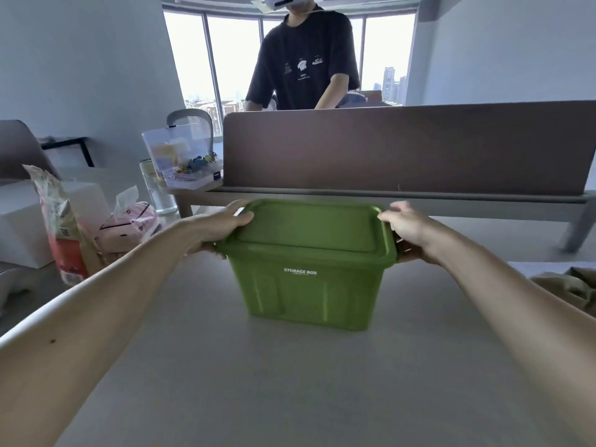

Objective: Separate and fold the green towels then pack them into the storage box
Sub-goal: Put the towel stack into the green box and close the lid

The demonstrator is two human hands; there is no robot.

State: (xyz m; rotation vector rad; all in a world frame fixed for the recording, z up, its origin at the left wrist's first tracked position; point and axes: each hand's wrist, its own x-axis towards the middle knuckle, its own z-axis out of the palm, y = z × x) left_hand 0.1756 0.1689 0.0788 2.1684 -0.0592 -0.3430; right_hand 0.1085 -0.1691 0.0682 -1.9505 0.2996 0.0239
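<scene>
- Table (pixel 200 366): green storage box (pixel 309 291) stands mid-table, far side, lid (pixel 309 227) on.
- Box is shut, so I judge the step is opening it; I'd lift both ends evenly, keeping the base down.
- Left hand (pixel 222 225): fingers curled round the lid's left rim.
- Right hand (pixel 408 229): fingers wrapped on the right rim.
- Crumpled olive cloth (pixel 571 285), probably towels, right edge.

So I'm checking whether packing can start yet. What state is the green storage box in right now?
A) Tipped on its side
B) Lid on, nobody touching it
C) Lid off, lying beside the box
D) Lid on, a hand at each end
D: the lid sits on the green storage box, with the left hand and right hand gripping opposite ends at the rim.
</scene>
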